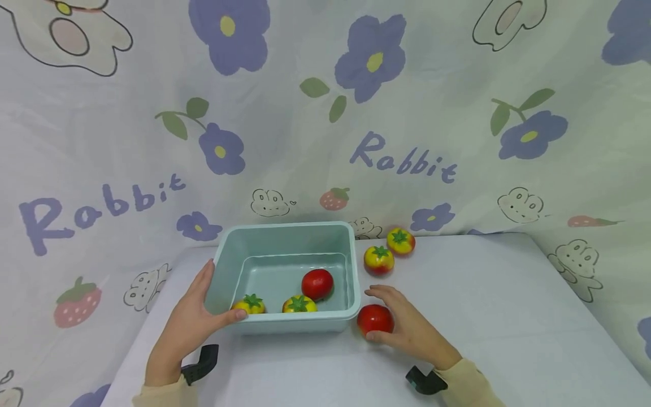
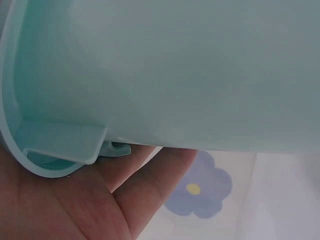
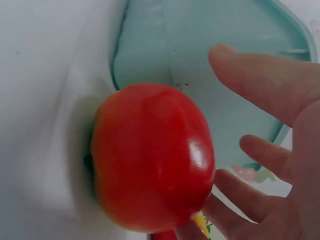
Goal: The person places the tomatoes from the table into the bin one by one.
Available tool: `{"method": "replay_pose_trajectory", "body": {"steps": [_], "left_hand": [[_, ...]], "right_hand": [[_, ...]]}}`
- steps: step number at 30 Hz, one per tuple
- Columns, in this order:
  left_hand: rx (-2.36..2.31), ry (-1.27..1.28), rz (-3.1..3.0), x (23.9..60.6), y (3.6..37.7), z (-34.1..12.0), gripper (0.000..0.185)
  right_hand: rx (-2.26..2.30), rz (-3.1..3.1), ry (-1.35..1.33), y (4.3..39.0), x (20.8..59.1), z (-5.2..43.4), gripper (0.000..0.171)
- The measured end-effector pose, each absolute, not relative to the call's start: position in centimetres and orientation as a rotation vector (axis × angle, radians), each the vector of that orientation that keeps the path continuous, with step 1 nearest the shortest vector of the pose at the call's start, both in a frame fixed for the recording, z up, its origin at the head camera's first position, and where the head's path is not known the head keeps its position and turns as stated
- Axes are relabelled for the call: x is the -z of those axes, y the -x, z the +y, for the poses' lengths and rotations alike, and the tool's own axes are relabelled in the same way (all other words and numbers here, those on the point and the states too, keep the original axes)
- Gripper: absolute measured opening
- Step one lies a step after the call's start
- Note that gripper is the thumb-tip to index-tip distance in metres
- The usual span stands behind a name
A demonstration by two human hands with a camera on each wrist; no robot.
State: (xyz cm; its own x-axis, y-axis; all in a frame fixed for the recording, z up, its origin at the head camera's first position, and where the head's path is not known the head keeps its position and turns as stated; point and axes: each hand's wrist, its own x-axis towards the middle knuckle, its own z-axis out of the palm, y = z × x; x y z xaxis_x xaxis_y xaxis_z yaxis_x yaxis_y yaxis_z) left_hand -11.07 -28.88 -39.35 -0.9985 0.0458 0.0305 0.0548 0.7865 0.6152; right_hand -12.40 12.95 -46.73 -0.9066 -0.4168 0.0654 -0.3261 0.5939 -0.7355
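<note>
My left hand (image 1: pixel 188 322) holds the near left corner of a pale green plastic bin (image 1: pixel 292 323), its thumb over the front rim and its fingers along the outer left wall. In the left wrist view, the palm and fingers (image 2: pixel 162 182) lie against the bin's corner. Beside the bin's right front corner, a red toy tomato (image 1: pixel 375 321) sits on the table with its leafy end down. My right hand (image 1: pixel 407 328) reaches around this tomato with fingers spread. The right wrist view shows the thumb (image 3: pixel 265 75) apart from its skin and other fingertips close behind it.
Inside the bin lie a red tomato (image 1: pixel 317 284) and two yellow ones with green tops, one at left (image 1: pixel 250 305) and one at centre (image 1: pixel 299 304). Two yellow-red tomatoes (image 1: pixel 378 260) (image 1: pixel 401 241) rest on the white table (image 1: pixel 483 294) behind the right hand. A printed curtain (image 1: pixel 285 141) hangs at the back.
</note>
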Motion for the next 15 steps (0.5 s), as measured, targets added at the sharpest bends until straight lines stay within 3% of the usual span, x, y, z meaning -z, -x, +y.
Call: {"method": "replay_pose_trajectory", "body": {"steps": [15], "left_hand": [[1.021, 0.082, -2.944, 39.49, 11.07, -28.91, 0.127]], "right_hand": [[1.002, 2.694, 0.68, 12.47, 47.57, 12.87, 0.073]]}}
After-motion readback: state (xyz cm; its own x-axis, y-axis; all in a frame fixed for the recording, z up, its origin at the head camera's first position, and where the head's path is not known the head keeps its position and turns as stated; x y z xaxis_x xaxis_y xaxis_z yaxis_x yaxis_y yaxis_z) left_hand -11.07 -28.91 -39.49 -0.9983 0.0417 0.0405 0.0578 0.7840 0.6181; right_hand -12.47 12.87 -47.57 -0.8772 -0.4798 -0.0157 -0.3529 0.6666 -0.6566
